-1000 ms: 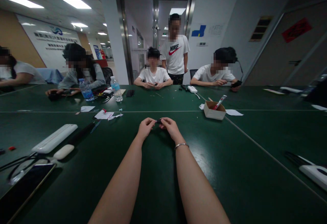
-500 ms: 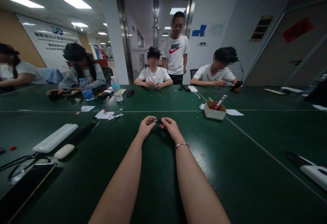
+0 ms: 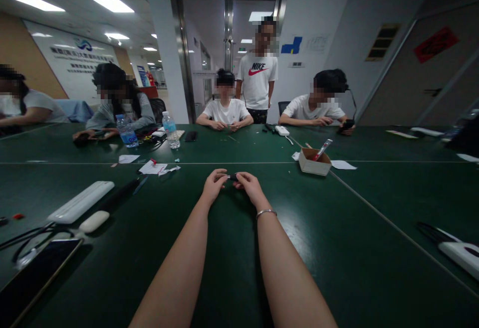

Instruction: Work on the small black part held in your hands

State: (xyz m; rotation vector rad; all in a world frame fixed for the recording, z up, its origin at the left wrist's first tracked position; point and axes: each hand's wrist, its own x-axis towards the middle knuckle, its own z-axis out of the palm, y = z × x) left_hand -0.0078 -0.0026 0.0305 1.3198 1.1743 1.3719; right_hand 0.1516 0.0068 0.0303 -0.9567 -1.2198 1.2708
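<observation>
Between my two hands, just above the green table [image 3: 224,248], is a small black stick with a silvery end [image 3: 233,177], which looks like a USB stick. My right hand [image 3: 248,184] pinches its black end between thumb and fingers. Thumb and fingertips of my left hand [image 3: 214,186] close around the silvery end at the other side. The fingers partly cover the stick, so its exact shape is hard to make out.
An open box [image 3: 315,164] with a red-and-clear item stands ahead right. Paper scraps [image 3: 151,167] lie ahead left. Nearer left are a white power bank [image 3: 81,202], a white oval case [image 3: 94,222] and a phone [image 3: 39,273]. Two bottles [image 3: 171,131] and several people are across the table.
My left fingers have shifted slightly on the stick, and more of its silvery end shows. Both arms stay in place. Across the table, the standing person's head has moved a little right.
</observation>
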